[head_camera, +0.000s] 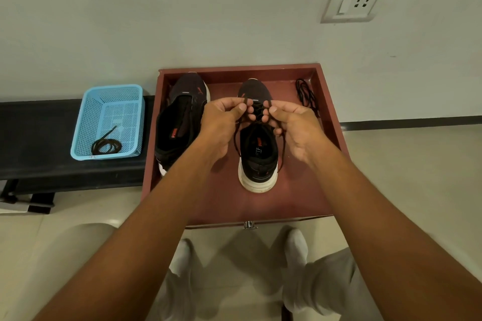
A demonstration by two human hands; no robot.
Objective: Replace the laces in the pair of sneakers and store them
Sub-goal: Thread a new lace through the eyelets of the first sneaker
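While both arms reach forward over the drawer, the left hand has its fingers curled in and its thumb pressed against them, pinching the dark lace above the tongue of the right-hand sneaker. The right hand mirrors it: thumb and forefinger nip the same lace from the other side, the remaining fingers bent beneath. The fingertips of the two hands nearly meet over the eyelets, and the crossed strands of lace lie between them. From each hand a loose length of lace drops down, one along the left side of the shoe's opening, one along the right, reaching toward the heel.

That sneaker stands upright, black with a white sole, heel toward the near edge and toe toward the wall, in the middle of the reddish-brown drawer. To its left, well apart, the other sneaker leans against the drawer's left side, its opening gaping; whether it holds a lace cannot be told. In the far right corner of the drawer lies a spare black lace, bunched in loops.

Left of the drawer, a blue plastic basket sits on a black bench, with a coiled dark lace in its near end. On the wall, far right, is a white socket plate. Near the bottom, white socks and pale trousers show on the tiled floor
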